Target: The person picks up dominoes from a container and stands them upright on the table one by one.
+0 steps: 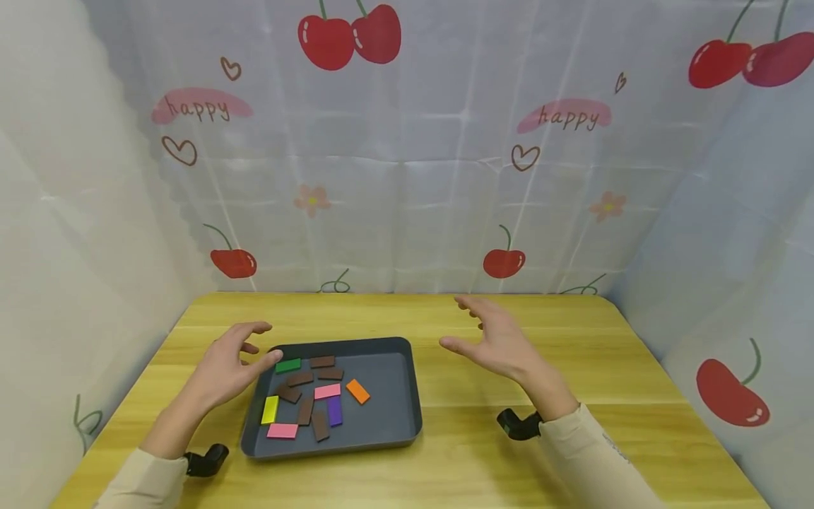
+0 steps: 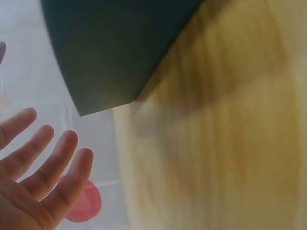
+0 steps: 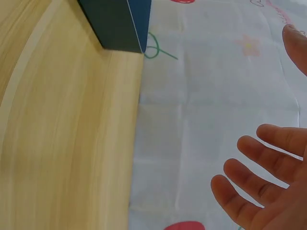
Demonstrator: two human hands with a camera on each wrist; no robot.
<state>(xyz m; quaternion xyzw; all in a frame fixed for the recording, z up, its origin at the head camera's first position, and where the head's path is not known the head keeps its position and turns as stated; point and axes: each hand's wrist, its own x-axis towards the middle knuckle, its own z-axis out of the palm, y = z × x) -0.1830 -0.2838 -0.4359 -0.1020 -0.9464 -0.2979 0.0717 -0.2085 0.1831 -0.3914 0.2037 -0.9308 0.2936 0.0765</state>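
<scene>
A dark grey tray (image 1: 389, 399) lies on the table, holding small flat rectangular blocks, mostly in its left half. Several are brown, such as one brown block (image 1: 321, 425). Among them are a green block (image 1: 288, 365), a yellow block (image 1: 270, 410), a purple block (image 1: 334, 411), an orange block (image 1: 358, 392) and two pink ones, one being the pink block (image 1: 282, 431). My left hand (image 1: 225, 367) hovers by the tray's left rim, fingers spread and holding nothing. Apart from the tray on its right side, my right hand (image 1: 501, 345) is raised with fingers extended, also holding nothing.
The wooden table (image 1: 458, 466) stretches out on both sides of the tray. White cloth (image 1: 407, 212) printed with cherries, hearts and flowers hangs behind it and along both sides. A black wrist camera (image 1: 206, 461) sits on the left wrist, and another black camera (image 1: 518, 425) on the right.
</scene>
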